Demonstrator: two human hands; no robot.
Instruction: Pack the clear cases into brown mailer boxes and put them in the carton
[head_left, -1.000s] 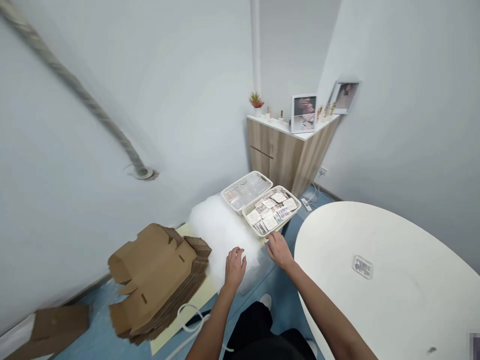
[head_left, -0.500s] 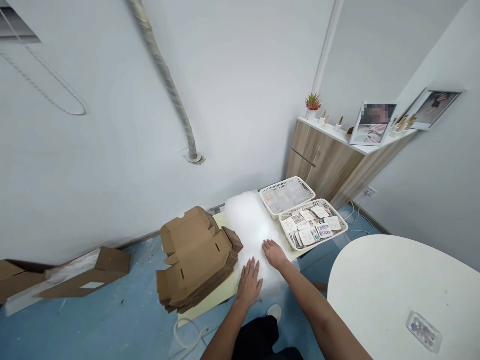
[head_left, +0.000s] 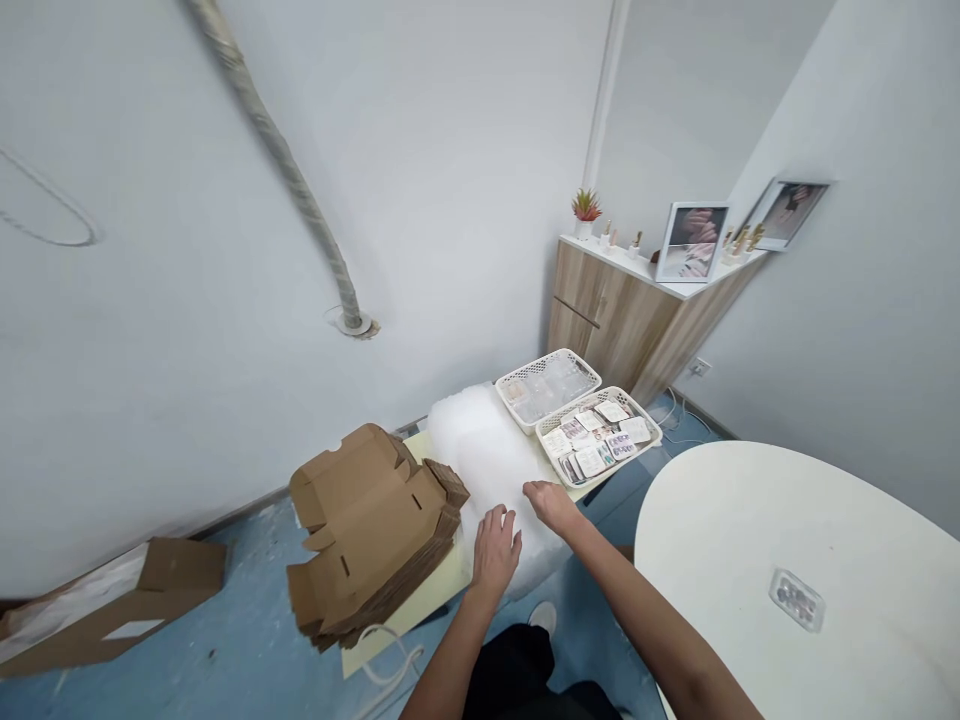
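Observation:
A pile of soft white translucent packing sheet point(head_left: 480, 440) lies on a pale yellow low table point(head_left: 431, 590). Over its near part is my left hand point(head_left: 495, 550), fingers slightly bent and apart, with nothing visible in it. My right hand point(head_left: 551, 507) is at the pile's right side, fingers drawn together in a pinch; whether they hold the sheet's edge is hidden. Left of the pile is a stack of flattened brown cardboard boxes point(head_left: 390, 530). A white basket of printed cards point(head_left: 600, 440) and a white basket of clear plastic cases point(head_left: 547, 388) stand beyond my right hand.
At right is a white round-edged table point(head_left: 720, 540) with a small clear case point(head_left: 796, 600) on it. A wooden cabinet point(head_left: 615, 310) stands in the corner. An open carton point(head_left: 172, 590) lies on the blue floor at left, and a white cable point(head_left: 386, 675) hangs near the low table.
My fingers, spread flat on the white sheet before, are now bent, the right hand's drawn into a pinch. The view has swung a little to the right.

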